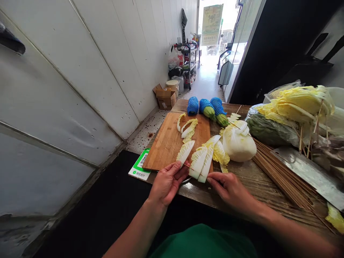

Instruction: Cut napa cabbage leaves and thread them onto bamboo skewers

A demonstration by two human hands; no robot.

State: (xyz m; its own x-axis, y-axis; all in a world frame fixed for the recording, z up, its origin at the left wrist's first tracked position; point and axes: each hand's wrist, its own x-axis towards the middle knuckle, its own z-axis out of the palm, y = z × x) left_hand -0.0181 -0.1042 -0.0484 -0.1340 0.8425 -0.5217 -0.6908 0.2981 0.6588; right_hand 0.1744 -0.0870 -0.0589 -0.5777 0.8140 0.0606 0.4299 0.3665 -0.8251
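My left hand (167, 182) is closed on the base of a napa cabbage leaf piece (185, 152), its thumb on top. A thin bamboo skewer (189, 167) runs from that piece into two more white-and-yellow cabbage leaf pieces (199, 163) side by side. At their right edge, my right hand (229, 186) pinches the skewer's other end, mostly hidden by the fingers. The pieces hang over the front edge of a wooden cutting board (163, 143). Farther back on the board lie loose curled cabbage strips (189, 129).
Right of the board sit a cabbage head (239, 143), a bundle of skewers (279, 172) and a cleaver (303, 175). Blue-netted zucchini (206, 109) stand behind. Skewered cabbage leaves (301, 102) are piled at right. A green-and-white payment card (139, 168) lies under the board's left corner.
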